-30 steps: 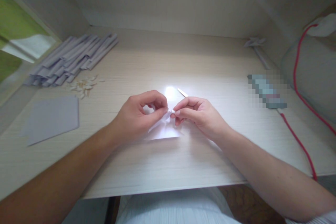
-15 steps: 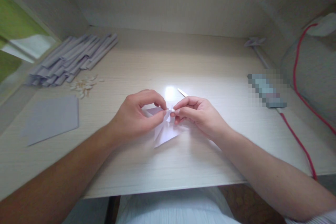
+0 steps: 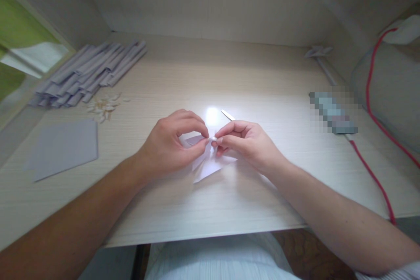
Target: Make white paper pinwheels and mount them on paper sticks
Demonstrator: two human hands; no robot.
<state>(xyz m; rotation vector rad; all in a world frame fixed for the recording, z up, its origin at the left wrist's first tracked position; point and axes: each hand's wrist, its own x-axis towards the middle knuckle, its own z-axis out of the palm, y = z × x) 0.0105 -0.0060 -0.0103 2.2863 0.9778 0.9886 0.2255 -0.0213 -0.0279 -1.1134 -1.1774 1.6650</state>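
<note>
A white paper pinwheel [image 3: 213, 167], cut and with its corners drawn to the middle, is between my hands just above or on the table. My left hand [image 3: 175, 140] is closed in a pinch on the pinwheel near its centre, thumb and forefinger together. From the other side, my right hand [image 3: 251, 142] pinches at the same centre, where a small white piece shows at the fingertips. What that piece is cannot be made out clearly. Behind my right fingers lies a thin pale blade-like strip [image 3: 227, 115], its lower end hidden by the hand.
Rolled paper tubes [image 3: 88, 74] are piled at the back left, beside small whitish pieces [image 3: 104, 107]. Square paper sheets [image 3: 65, 148] lie at the left. On the right are a blurred phone [image 3: 333, 111], a red cable [image 3: 372, 179] and a finished pinwheel [image 3: 319, 51] on a paper stick.
My fingertips have shifted very slightly at the pinwheel's centre, the right ones a little to the left. Everything else stays where it was.
</note>
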